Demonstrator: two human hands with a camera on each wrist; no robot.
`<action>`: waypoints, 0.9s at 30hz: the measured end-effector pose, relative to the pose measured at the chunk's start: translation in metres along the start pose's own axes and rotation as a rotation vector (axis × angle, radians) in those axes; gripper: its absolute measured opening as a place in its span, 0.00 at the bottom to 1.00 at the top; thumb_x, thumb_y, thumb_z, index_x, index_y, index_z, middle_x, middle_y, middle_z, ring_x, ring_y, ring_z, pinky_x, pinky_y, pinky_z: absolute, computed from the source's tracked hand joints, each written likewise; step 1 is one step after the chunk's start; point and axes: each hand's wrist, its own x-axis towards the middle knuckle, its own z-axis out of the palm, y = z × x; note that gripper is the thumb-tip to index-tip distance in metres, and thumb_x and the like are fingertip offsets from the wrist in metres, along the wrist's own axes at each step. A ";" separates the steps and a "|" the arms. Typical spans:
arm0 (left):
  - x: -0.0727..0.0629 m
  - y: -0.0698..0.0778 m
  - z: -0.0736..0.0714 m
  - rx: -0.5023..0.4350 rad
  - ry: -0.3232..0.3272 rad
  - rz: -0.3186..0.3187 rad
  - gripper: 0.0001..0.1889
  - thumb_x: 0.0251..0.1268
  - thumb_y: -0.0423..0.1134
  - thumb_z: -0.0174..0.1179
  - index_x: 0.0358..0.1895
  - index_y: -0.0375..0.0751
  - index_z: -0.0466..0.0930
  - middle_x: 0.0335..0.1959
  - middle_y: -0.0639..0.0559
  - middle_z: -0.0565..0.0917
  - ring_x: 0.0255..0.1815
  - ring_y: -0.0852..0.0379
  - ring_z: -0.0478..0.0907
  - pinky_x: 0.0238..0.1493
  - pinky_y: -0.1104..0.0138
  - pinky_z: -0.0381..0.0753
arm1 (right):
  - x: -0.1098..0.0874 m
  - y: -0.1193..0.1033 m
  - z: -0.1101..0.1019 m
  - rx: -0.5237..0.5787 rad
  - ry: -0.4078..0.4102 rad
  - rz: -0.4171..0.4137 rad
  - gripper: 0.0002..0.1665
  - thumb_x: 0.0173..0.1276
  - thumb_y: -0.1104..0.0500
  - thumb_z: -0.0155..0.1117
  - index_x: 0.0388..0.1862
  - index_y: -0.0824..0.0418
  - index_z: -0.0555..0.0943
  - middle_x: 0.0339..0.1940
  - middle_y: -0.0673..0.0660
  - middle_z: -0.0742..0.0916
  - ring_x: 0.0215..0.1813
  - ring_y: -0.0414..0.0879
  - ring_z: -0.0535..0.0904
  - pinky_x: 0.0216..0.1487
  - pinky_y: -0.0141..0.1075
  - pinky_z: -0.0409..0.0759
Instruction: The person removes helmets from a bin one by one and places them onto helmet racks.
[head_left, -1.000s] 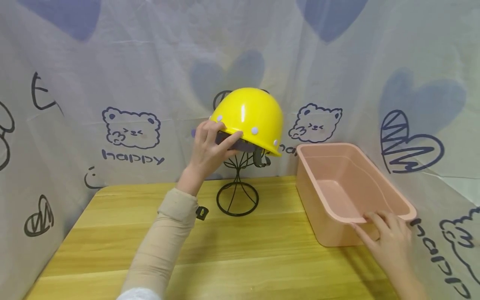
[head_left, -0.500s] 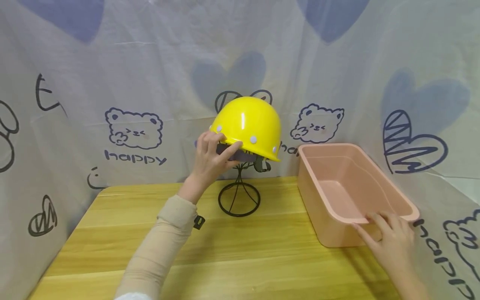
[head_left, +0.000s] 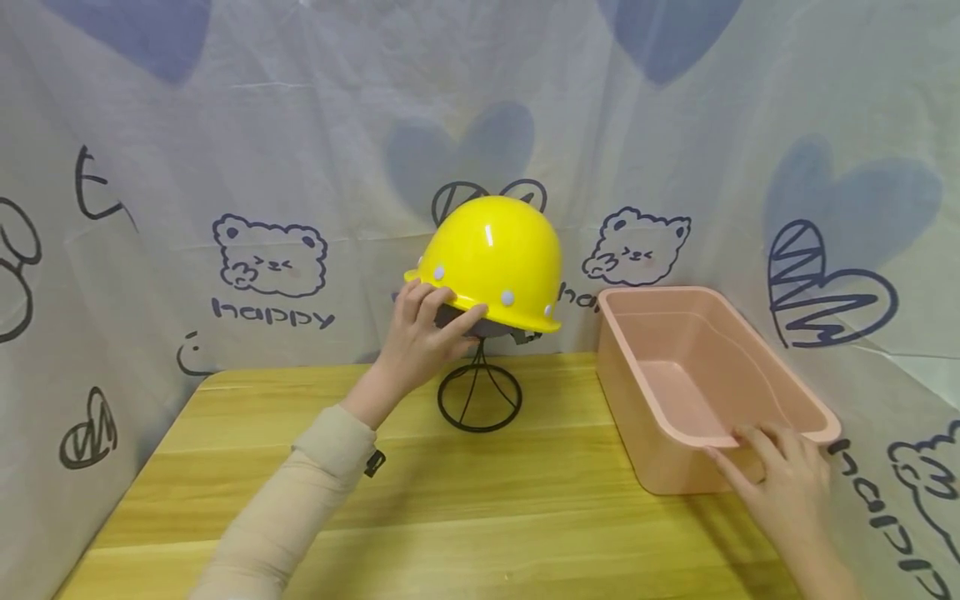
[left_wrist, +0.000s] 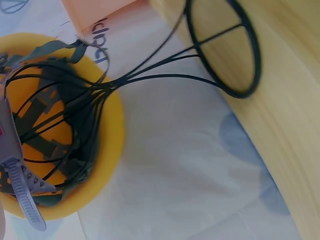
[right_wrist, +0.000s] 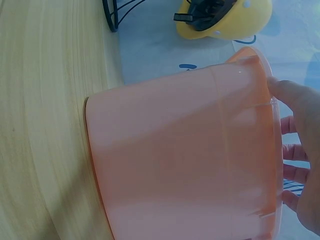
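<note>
My left hand (head_left: 431, 329) grips the near-left brim of a yellow hard hat (head_left: 495, 258), fingers on top and thumb along the edge. The hat sits over the head of a black wire stand (head_left: 481, 354), tilted slightly down to the right. In the left wrist view, the stand's wires (left_wrist: 107, 86) reach inside the hat among its dark straps, and a grey ratchet band (left_wrist: 25, 195) shows at the rim. My right hand (head_left: 780, 475) holds the near rim of a pink plastic bin (head_left: 667, 467), thumb on the near side and fingers over the edge.
The wooden table (head_left: 420, 533) ends against a pale printed curtain (head_left: 360, 125) at the back and sides. A small black buckle (head_left: 374, 462) shows beside my left sleeve. The bin stands at the right, close to the curtain.
My left hand has lowered the hard hat onto the stand and brought it nearer level; less of the strap shows beneath. The black buckle has shifted down-left. My right hand keeps its hold on the bin.
</note>
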 end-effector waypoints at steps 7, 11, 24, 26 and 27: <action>-0.014 0.006 -0.011 -0.049 -0.043 0.040 0.29 0.54 0.50 0.66 0.63 0.56 0.76 0.48 0.39 0.73 0.52 0.38 0.70 0.51 0.44 0.73 | 0.000 -0.002 0.003 -0.002 0.013 -0.027 0.53 0.61 0.19 0.40 0.37 0.67 0.82 0.39 0.67 0.81 0.45 0.66 0.72 0.44 0.58 0.62; -0.023 0.011 -0.013 -0.073 -0.056 0.041 0.24 0.63 0.53 0.58 0.63 0.54 0.76 0.49 0.39 0.74 0.53 0.38 0.71 0.52 0.45 0.74 | 0.000 -0.002 0.003 -0.001 0.012 -0.023 0.53 0.61 0.19 0.40 0.37 0.67 0.81 0.39 0.67 0.80 0.45 0.66 0.72 0.44 0.58 0.62; -0.039 0.020 -0.016 -0.118 -0.169 -0.024 0.24 0.70 0.48 0.51 0.67 0.49 0.72 0.52 0.37 0.73 0.55 0.42 0.71 0.58 0.54 0.76 | -0.001 0.003 0.003 -0.019 0.067 -0.047 0.51 0.62 0.19 0.42 0.35 0.67 0.82 0.39 0.67 0.81 0.44 0.66 0.72 0.42 0.57 0.62; -0.042 0.021 -0.017 -0.104 -0.186 -0.017 0.24 0.71 0.48 0.50 0.68 0.49 0.71 0.52 0.37 0.73 0.54 0.43 0.71 0.57 0.55 0.77 | 0.000 0.003 0.003 -0.019 0.060 -0.045 0.51 0.62 0.19 0.41 0.35 0.66 0.82 0.39 0.67 0.81 0.43 0.66 0.72 0.42 0.57 0.62; -0.044 0.021 -0.018 -0.097 -0.193 -0.011 0.24 0.71 0.48 0.50 0.68 0.50 0.71 0.51 0.37 0.73 0.53 0.44 0.71 0.56 0.55 0.77 | -0.001 0.002 0.003 -0.018 0.054 -0.041 0.52 0.61 0.19 0.41 0.36 0.66 0.82 0.39 0.67 0.81 0.43 0.66 0.72 0.42 0.57 0.62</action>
